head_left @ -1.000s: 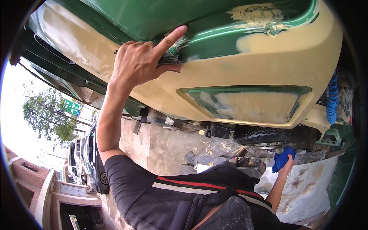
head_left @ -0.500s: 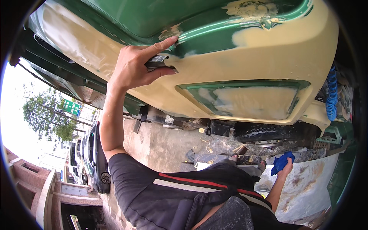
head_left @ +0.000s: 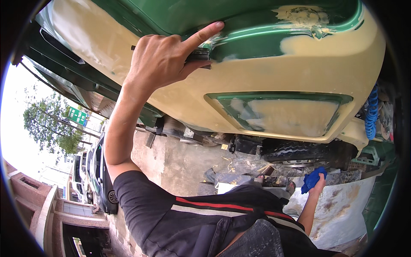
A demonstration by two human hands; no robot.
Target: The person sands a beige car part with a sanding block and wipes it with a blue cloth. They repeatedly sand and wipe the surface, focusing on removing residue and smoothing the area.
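My left hand point(head_left: 158, 60) reaches up to a large vehicle body panel point(head_left: 274, 77), painted green above with beige filler below. Its fingers close round a dark flat sanding block point(head_left: 198, 54), mostly hidden under the palm, held against the panel where green meets beige. The index finger stretches past the block onto the green paint. Low at the right, my right hand point(head_left: 317, 186) grips a bunched blue cloth point(head_left: 312, 180), away from the panel. A rough filler patch point(head_left: 302, 16) sits on the green at the upper right.
Below the panel is a black tyre point(head_left: 306, 150). A coiled blue hose point(head_left: 371, 113) hangs at the right edge. A stained white sheet point(head_left: 342, 210) lies near my right arm. Debris is scattered on the concrete floor point(head_left: 180, 167). Parked cars point(head_left: 102, 180) stand at the left.
My left hand with the sanding block has slid up and to the right along the panel, now covering a small filler spot. The right hand still holds the cloth. The view has shifted slightly.
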